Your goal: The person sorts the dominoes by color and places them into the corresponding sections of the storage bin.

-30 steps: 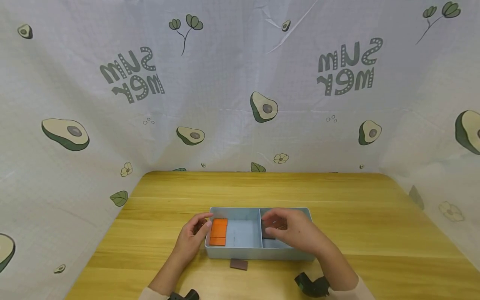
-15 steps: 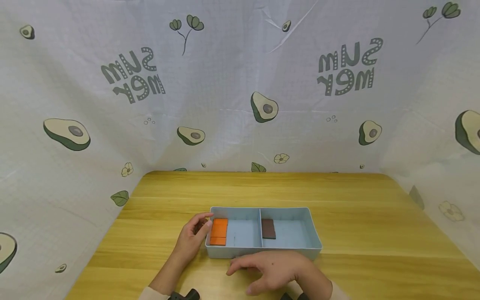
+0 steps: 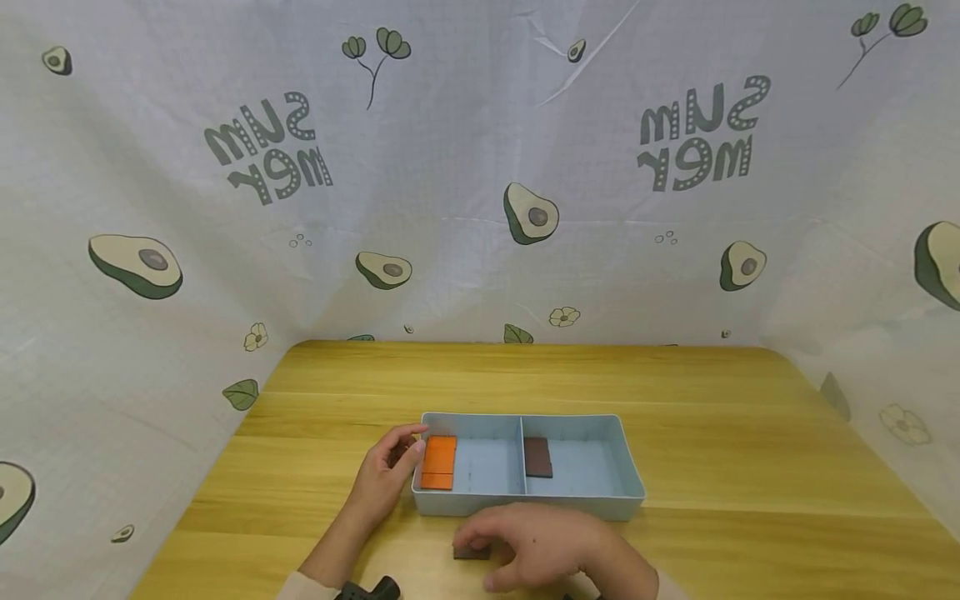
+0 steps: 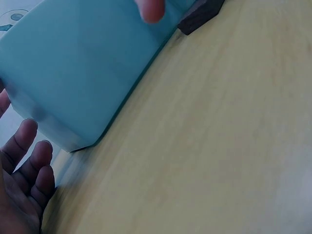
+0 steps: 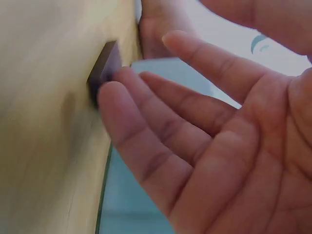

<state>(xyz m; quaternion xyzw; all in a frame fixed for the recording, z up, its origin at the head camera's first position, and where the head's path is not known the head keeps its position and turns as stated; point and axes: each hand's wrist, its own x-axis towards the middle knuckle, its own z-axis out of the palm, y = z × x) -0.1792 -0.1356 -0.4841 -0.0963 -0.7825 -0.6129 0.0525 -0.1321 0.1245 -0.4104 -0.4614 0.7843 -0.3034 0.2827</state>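
At the left end of a light blue two-part box (image 3: 525,506) is my left hand (image 3: 381,479), its fingers loosely bent beside the rim. In the left wrist view, several of its fingertips (image 4: 41,153) stand just off the box's end. My right hand (image 3: 543,542) reaches in front of the box over a dark brown rectangular block (image 3: 471,552). The right wrist view shows its long fingers stretched to the block (image 5: 105,70), fingertips at or very near it, thumb apart. Orange blocks (image 3: 438,461) lie in the left compartment; another brown block (image 3: 537,457) lies in the right one.
The box stands on a yellow wooden table (image 3: 697,433). Behind the table and along its sides hangs a white printed sheet (image 3: 450,167). A divider (image 3: 522,454) splits the box in two. Dark wrist gear (image 3: 371,590) shows at the lower edge.
My right hand has left the right compartment, come down in front of the box and lowered onto the loose brown block. The left hand has stayed at the box's left end.
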